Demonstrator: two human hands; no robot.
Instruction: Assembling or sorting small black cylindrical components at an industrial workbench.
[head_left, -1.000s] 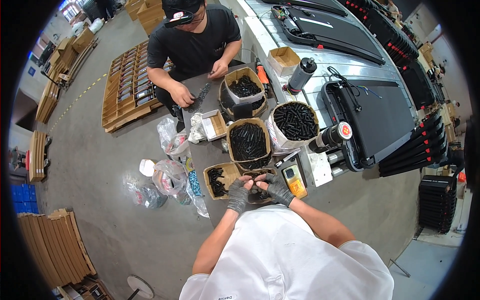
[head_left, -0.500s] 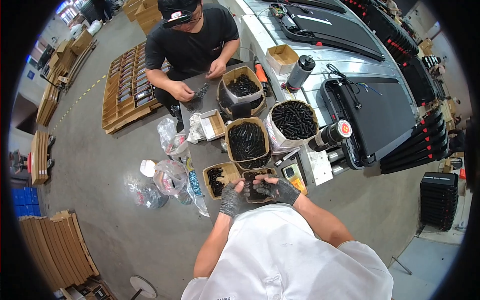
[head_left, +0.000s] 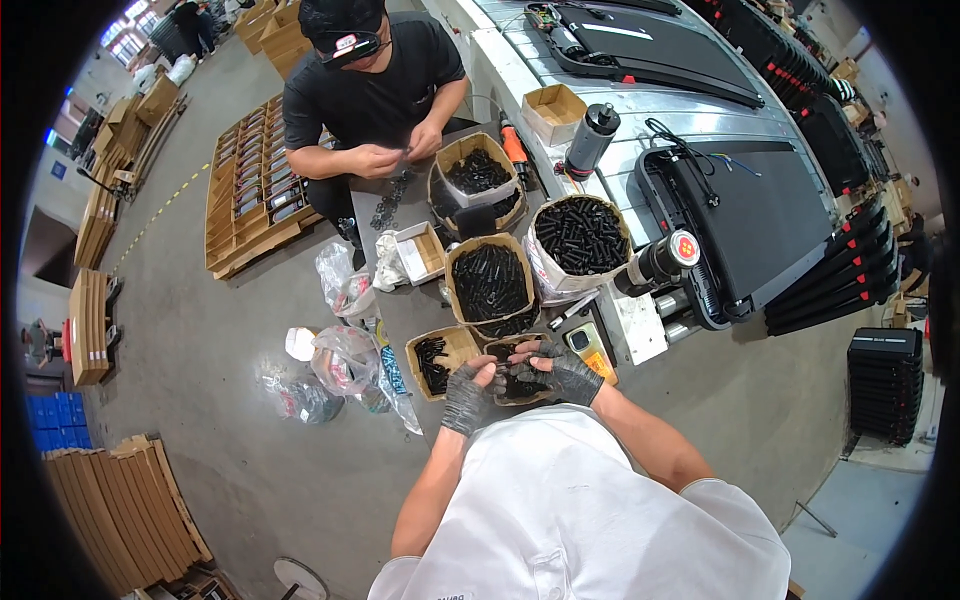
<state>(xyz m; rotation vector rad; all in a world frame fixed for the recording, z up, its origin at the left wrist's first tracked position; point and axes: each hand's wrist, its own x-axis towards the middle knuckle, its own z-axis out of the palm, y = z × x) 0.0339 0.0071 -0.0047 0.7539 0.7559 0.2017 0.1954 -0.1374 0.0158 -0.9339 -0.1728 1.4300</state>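
Note:
My left hand (head_left: 466, 398), in a dark fingerless glove, is over the near edge of a small cardboard box (head_left: 517, 402) of small black parts. Its thumb and fingers are pinched together. Facing it from the other side, my right hand (head_left: 568, 374), gloved the same way, has its fingers bent in toward the left one. Whatever small part sits between the fingertips is too dark to make out. Just left of my hands stands another open cardboard box (head_left: 462, 346), partly filled with black screws (head_left: 432, 366).
Larger boxes of black bolts (head_left: 490, 280) and black cylindrical parts (head_left: 583, 235) stand farther back. Across the grey table (head_left: 400, 312) a co-worker (head_left: 375, 110) handles small parts. A yellow-and-grey device (head_left: 590, 352) lies at right, near a motor-like cylinder (head_left: 660, 265). Plastic bags (head_left: 348, 360) hang at left.
The co-worker's hands have come together above the table; before, they were apart. My hands stay over the small box, with only slight finger movement. The whole view has shifted a little.

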